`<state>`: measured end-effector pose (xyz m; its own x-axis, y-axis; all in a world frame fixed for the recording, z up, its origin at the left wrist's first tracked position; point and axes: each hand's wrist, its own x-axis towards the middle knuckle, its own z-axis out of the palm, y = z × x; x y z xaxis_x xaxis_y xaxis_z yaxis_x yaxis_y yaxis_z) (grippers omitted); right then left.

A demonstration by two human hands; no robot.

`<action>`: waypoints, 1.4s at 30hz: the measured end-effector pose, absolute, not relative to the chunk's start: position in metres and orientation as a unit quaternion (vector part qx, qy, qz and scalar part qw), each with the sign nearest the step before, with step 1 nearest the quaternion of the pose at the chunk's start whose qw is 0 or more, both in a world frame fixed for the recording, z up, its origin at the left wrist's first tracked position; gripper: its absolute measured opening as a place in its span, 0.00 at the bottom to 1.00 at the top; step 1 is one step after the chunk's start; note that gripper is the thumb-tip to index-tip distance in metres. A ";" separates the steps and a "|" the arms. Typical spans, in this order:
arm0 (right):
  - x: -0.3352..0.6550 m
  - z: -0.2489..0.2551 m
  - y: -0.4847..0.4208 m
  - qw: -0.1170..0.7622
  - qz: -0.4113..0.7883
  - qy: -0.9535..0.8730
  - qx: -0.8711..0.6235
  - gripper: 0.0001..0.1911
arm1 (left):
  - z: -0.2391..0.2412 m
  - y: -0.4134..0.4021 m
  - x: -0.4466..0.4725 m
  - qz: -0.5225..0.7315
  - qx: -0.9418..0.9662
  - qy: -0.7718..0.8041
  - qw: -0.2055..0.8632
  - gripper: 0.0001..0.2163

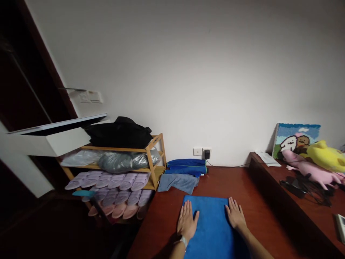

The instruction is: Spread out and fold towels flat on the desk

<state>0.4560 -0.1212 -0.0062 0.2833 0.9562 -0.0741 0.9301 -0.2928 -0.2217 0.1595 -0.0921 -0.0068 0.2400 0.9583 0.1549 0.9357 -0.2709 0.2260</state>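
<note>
A blue towel lies spread on the reddish-brown table, its far edge straight and its near end cut off by the bottom of the view. My left hand rests flat along the towel's left edge, fingers stretched out and thumb apart. On the opposite side, my right hand lies flat over the right edge near the far corner. Neither hand grips the cloth. Beyond the towel, a grey-blue cloth and a darker blue cloth with green edging lie against the wall.
To the left stands a wooden rack with several slippers, plastic-wrapped items and a black bag. A black plug trails a cable along the wall. On a raised surface at right lie plush toys beside a picture.
</note>
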 end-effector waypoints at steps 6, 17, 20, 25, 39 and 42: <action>0.452 -0.017 -0.122 0.074 0.080 -0.587 -0.802 0.38 | -0.004 -0.094 0.161 0.119 0.789 0.603 0.025 0.36; 0.450 -0.002 -0.123 0.078 0.098 -0.585 -0.801 0.37 | 0.020 -0.093 0.181 0.101 0.813 0.573 0.023 0.36; 0.451 -0.003 -0.125 0.066 0.086 -0.587 -0.802 0.37 | 0.030 -0.102 0.231 0.118 0.872 0.472 0.051 0.33; 0.456 -0.011 -0.128 0.026 0.070 -0.633 -0.771 0.35 | 0.020 -0.110 0.311 0.132 0.896 0.408 0.118 0.32; 0.455 -0.021 -0.123 0.056 0.070 -0.591 -0.802 0.38 | 0.013 -0.045 0.164 0.097 0.823 0.556 0.063 0.35; 0.455 -0.021 -0.122 0.065 0.069 -0.591 -0.801 0.38 | 0.008 -0.039 0.144 0.110 0.815 0.567 0.044 0.35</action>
